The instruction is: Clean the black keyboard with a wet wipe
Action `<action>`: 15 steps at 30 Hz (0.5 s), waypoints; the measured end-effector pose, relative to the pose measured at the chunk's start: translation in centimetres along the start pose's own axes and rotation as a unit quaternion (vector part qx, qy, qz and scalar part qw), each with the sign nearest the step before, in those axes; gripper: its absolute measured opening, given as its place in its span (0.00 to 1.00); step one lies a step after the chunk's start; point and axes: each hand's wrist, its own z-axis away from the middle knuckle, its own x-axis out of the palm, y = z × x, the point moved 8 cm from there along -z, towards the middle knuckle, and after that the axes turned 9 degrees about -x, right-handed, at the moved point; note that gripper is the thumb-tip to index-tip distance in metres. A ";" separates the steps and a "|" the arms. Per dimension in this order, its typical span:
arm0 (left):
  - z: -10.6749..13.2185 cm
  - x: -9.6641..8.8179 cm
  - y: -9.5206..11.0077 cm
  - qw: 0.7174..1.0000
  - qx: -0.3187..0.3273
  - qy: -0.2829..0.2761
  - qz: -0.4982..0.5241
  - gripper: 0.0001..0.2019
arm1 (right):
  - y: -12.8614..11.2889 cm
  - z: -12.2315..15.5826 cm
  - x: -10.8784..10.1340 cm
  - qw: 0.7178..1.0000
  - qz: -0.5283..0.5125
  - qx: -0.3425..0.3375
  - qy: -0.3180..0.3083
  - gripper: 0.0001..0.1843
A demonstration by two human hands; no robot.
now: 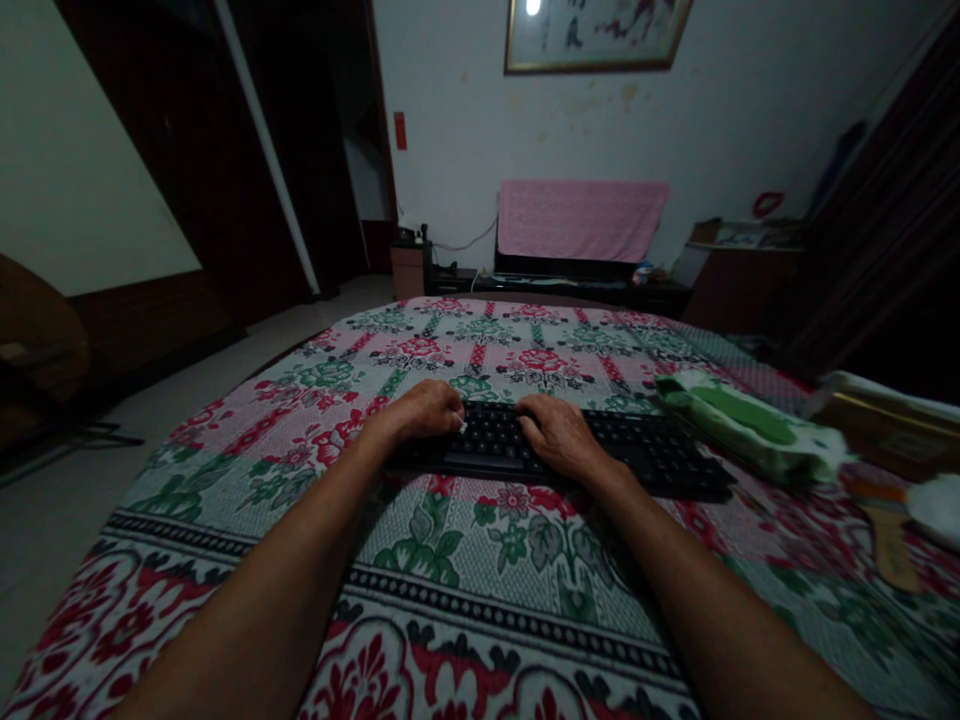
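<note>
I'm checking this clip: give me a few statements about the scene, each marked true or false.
1. The right hand rests on the black keyboard. True.
2. The left hand rests on the green packet. False: it pinches a small white piece over the keyboard's left part.
3. A wooden-handled brush lies to the right of the keyboard. True.
4. The pink cloth is spread on the floor. False: it hangs near the far wall.
5. A flowered cover lies under the keyboard. True.

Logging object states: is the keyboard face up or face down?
Face up: the keyboard shows its keys between the left hand and the right hand.
</note>
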 end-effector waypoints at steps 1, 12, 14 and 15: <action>-0.1 0.1 0.1 1.000 0.000 0.013 -0.010 0.09 | 0.0 0.0 0.0 1.000 0.001 0.000 0.001 0.12; -0.5 -0.6 -1.6 0.998 -0.033 0.039 0.034 0.10 | 0.0 0.0 0.1 1.000 0.007 -0.008 0.012 0.11; -0.5 0.0 -1.5 0.998 -0.026 0.000 0.049 0.10 | 0.1 0.0 0.2 1.000 0.009 -0.009 0.014 0.11; -0.5 0.1 -1.4 0.999 -0.022 -0.007 0.048 0.10 | 0.1 0.0 0.2 1.000 0.010 -0.010 0.015 0.11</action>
